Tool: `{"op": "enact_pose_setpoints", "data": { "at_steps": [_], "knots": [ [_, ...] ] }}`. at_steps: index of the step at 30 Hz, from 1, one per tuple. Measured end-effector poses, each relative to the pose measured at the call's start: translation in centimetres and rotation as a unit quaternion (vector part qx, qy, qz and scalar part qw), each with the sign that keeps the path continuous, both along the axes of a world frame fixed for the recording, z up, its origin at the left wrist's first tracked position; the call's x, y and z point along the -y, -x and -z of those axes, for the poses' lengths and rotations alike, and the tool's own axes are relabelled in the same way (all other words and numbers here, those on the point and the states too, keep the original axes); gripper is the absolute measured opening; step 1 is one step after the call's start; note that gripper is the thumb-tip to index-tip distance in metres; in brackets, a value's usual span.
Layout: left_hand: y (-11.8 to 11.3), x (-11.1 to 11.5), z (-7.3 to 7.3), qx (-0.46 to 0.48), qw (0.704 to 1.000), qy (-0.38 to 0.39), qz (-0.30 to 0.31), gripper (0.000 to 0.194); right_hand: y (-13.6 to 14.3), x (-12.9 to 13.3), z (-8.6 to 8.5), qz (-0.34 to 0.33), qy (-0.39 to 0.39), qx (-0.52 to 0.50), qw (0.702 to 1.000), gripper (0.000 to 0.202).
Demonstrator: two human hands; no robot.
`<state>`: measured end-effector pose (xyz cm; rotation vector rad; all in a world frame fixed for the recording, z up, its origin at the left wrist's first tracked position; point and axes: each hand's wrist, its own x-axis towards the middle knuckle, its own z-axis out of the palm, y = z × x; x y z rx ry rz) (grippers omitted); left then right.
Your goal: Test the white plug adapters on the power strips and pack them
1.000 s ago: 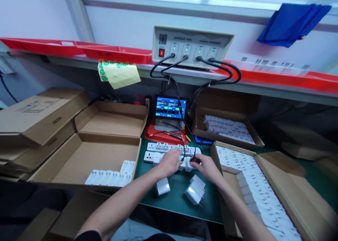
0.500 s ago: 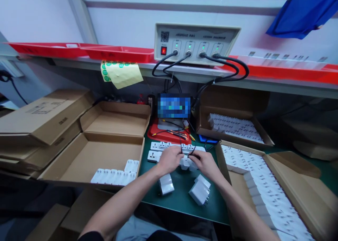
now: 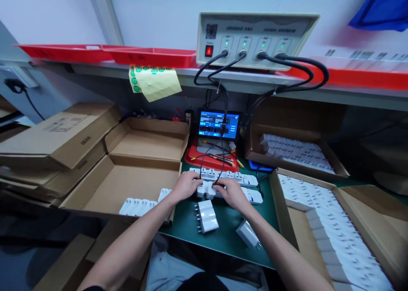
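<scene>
My left hand (image 3: pixel 187 185) is closed, thumb and fingertips pinching the end of a thin black cable (image 3: pixel 201 165) above a white charger (image 3: pixel 200 191). Just to its right, my right hand (image 3: pixel 232 192) pinches a second black cable end over a neighbouring white charger (image 3: pixel 210 190). Both chargers sit on the front white power strip (image 3: pixel 255 196), partly hidden by my fingers. A second power strip (image 3: pixel 250 180) lies behind it. In front, a group of white plug chargers (image 3: pixel 208 217) lies on the green mat with prongs facing left. Another charger (image 3: pixel 247 235) lies near my right forearm.
An open carton (image 3: pixel 95 189) at left holds several chargers. At right, cartons (image 3: pixel 288 223) hold rows of white chargers. A lit screen (image 3: pixel 219 125) stands on a red tray (image 3: pixel 191 157) with cables and pens. A grey test box (image 3: pixel 258 40) sits on the shelf above.
Both hands have shifted left along the front strip. More chargers lie in the left group on the mat and fewer at the right. The view has moved, and the screen is now readable.
</scene>
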<state>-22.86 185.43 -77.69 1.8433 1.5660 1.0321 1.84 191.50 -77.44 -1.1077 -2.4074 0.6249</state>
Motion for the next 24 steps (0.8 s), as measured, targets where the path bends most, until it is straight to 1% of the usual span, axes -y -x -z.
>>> {"op": "enact_pose_setpoints", "data": {
  "at_steps": [4,10,12,15,18,19,21,22,24],
  "knots": [
    [-0.2,0.1,0.0,-0.023,1.0,0.0,-0.003,0.026,-0.1,-0.1,0.3,-0.001,-0.021,0.012,1.0,0.022],
    [-0.3,0.3,-0.3,-0.074,0.997,0.006,0.005,0.024,0.2,0.4,1.3,-0.005,-0.082,0.075,0.994,0.019],
    [-0.4,0.4,-0.4,-0.096,0.995,0.0,0.008,0.022,0.6,0.6,1.5,0.0,-0.09,0.09,0.992,0.019],
    [-0.5,0.7,-0.3,-0.122,0.992,-0.01,0.009,0.018,0.8,0.7,1.0,-0.006,-0.08,0.097,0.992,0.016],
    [-0.4,1.0,-0.2,-0.131,0.991,-0.018,0.017,0.016,-0.3,0.5,-0.4,-0.014,-0.074,0.09,0.993,0.014],
    [-0.4,1.1,-0.1,-0.13,0.991,-0.02,0.02,0.016,-1.1,0.4,-0.9,-0.013,-0.076,0.092,0.993,0.017],
    [-0.4,1.2,-0.1,-0.127,0.991,-0.02,0.021,0.017,-3.0,0.3,-1.8,-0.01,-0.084,0.111,0.99,0.032],
    [-0.5,1.2,-0.1,-0.125,0.992,-0.019,0.019,0.018,-4.1,0.4,-2.0,-0.009,-0.088,0.13,0.988,0.041],
    [-0.4,1.2,-0.1,-0.12,0.992,-0.019,0.016,0.017,-5.8,0.5,-2.0,-0.011,-0.092,0.179,0.979,0.062]
  ]
}}
